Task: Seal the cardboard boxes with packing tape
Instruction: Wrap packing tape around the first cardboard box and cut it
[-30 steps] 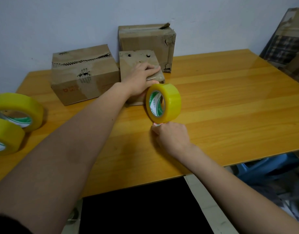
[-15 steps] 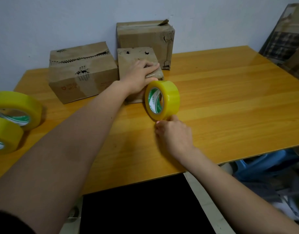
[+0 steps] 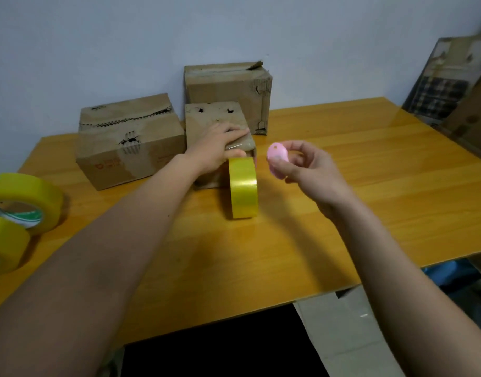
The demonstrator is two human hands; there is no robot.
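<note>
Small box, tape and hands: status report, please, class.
Left hand pressing flat on small box. Right hand pinching pink cutter. Tape roll standing on edge against box. Nothing obstructing.

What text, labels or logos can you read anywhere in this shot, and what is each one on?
No text here can be read in full.
Left cardboard box: a red logo and red print on its front, too blurred to read.
Two spare tape rolls at the left edge: green and white print on the core, too small to read.
Tape roll, small box, back box and pink cutter in the right hand: no text visible.
</note>
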